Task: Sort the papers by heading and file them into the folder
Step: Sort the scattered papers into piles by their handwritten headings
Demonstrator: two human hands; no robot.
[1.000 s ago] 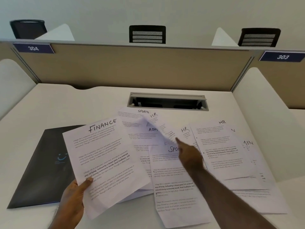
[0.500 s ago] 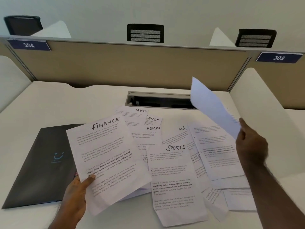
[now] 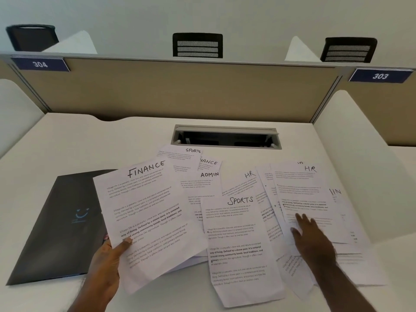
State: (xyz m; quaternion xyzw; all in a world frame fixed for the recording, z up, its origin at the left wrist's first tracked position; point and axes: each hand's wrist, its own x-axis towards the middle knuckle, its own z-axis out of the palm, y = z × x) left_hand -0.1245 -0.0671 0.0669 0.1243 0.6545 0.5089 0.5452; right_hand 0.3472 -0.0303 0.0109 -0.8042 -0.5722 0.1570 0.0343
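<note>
The left hand (image 3: pixel 105 264) grips the near edge of a sheet headed FINANCE (image 3: pixel 146 219), thumb curled over its front face and fingers behind, holding the page raised and tilted above the desk (image 3: pixel 67 140). The right hand (image 3: pixel 311 236) lies palm down with its fingers spread and nearly straight on a sheet headed HR (image 3: pixel 301 190) at the right of the spread; it presses on the paper and grasps nothing.

The dark folder (image 3: pixel 54 226) lies closed and flat at the left, its right part hidden behind the raised FINANCE sheet. The remaining papers fan out over the middle and right of the desk, overlapping: a SPORTS sheet (image 3: pixel 240 244) nearest, with another HR sheet (image 3: pixel 243 183), an ADMIN sheet (image 3: pixel 202 183), a second FINANCE sheet (image 3: pixel 210 164) and a second SPORTS sheet (image 3: pixel 180 154) farther back, toward the open cable slot (image 3: pixel 225 137).

Half a second ago the right hand was raised at the right, pinching a sheet lifted clear of the pile; now that sheet lies on the right-hand stack and the hand has come down flat on it. The left hand keeps the same grip on the FINANCE sheet, and the folder has not moved.
</note>
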